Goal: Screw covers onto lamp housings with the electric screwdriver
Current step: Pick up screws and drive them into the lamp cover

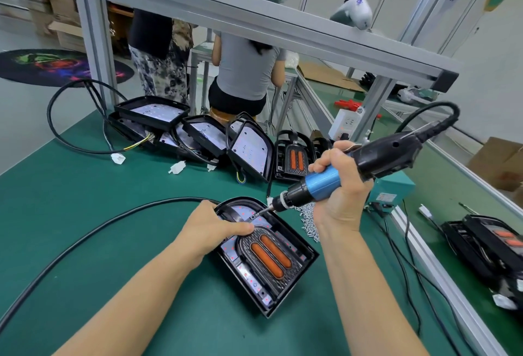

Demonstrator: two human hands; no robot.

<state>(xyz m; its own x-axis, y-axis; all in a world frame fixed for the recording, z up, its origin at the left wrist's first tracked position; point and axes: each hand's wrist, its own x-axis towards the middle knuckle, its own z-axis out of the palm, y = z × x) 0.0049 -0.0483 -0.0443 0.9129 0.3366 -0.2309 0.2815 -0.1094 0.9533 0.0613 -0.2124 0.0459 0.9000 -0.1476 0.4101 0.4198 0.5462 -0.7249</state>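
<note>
A black lamp housing lies on the green table in front of me. In it sits a dark ribbed cover with two orange strips. My left hand rests on the housing's rounded far end, fingers laid flat across the cover's top. My right hand grips the blue-and-black electric screwdriver. Its bit tip touches a screw spot near the top of the cover. A pile of loose screws lies just right of the housing.
Several open lamp housings with cables lie stacked at the table's far side, one with a cover. More housings lie at the right. A thick black cable curves across the left. A teal box and two people are behind.
</note>
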